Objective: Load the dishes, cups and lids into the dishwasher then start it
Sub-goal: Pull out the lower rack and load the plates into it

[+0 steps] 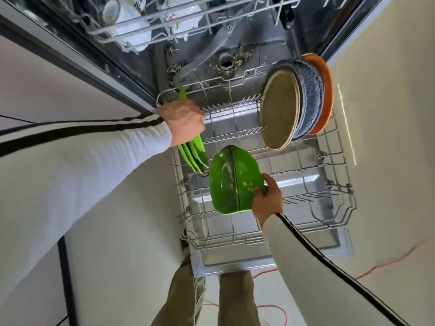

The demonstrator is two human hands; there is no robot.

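The dishwasher stands open with its lower rack (329, 208) pulled out over the door. My left hand (183, 121) grips a stack of green plates (194, 156) held on edge at the rack's left side. My right hand (267, 198) pinches the rim of two dark green plates (230, 182), upright over the rack's middle. At the rack's back right stand a tan plate (279, 111), blue speckled plates (310, 95) and an orange plate (326, 90), all on edge between the tines.
The upper rack (146, 27) holds white cups and a lid at the top left. The dishwasher door (270, 257) lies open in front of my legs. An orange cable (388, 260) runs across the pale floor at the right. White cabinet fronts flank the machine.
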